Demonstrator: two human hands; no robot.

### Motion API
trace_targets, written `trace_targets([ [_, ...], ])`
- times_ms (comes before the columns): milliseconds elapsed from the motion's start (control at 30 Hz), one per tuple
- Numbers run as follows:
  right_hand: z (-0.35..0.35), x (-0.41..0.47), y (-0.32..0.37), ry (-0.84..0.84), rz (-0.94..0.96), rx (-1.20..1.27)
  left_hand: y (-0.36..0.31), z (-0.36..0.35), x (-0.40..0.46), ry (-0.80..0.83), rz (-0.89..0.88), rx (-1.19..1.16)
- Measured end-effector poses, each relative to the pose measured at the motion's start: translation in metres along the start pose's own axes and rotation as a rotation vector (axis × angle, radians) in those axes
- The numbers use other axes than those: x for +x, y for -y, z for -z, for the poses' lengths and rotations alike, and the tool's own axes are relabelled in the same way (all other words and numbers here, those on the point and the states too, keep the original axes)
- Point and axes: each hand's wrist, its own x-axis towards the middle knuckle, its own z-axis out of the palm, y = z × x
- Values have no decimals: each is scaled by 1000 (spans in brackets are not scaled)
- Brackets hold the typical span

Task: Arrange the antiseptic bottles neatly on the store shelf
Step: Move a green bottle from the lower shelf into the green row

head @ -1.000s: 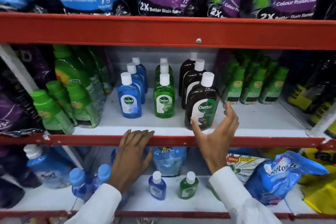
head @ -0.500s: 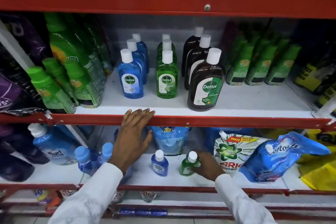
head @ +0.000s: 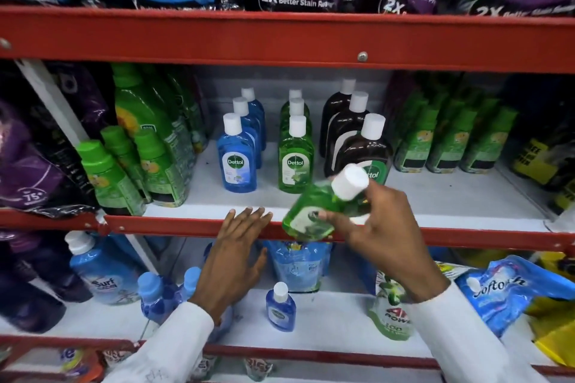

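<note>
Middle shelf (head: 435, 196): blue bottles (head: 237, 155), green bottles (head: 295, 155), brown bottles (head: 354, 140) in 3 rows w/ white caps. Left hand (head: 236, 252) flat, fingers spread, tips on red shelf edge. Right hand (head: 379, 227) clamped on small green bottle (head: 314, 211), tilted, cap up-right, in front of the shelf edge.

Open shelf floor: I see bare white board on the middle shelf (head: 451, 196) at 3 o'clock of the brown bottle row (head: 357, 140).
Lanes: narrow gaps separate the blue row (head: 238, 155), green row (head: 294, 158) and brown row.
Blockers: green-capped bottles (head: 124, 171) at 9 o'clock; green packs (head: 448, 143) at 2 o'clock.
Overhead: the red rail (head: 280, 40) caps the opening.
</note>
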Motion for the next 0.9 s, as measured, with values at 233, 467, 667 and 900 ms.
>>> trace_targets([
  [233, -29, 73, 18, 96, -45, -228, -3, 11, 2, 10, 12, -74],
  [467, -51, 90, 6, 173, -115, -289, -1, 14, 3, -6, 3, -136],
  [667, -51, 92, 5, 180, -158, -212, 3, 13, 3, -8, -3, -123],
  [900, -45, 51, -1, -59, -70, -158, 2, 18, -3, -18, -7, 2],
])
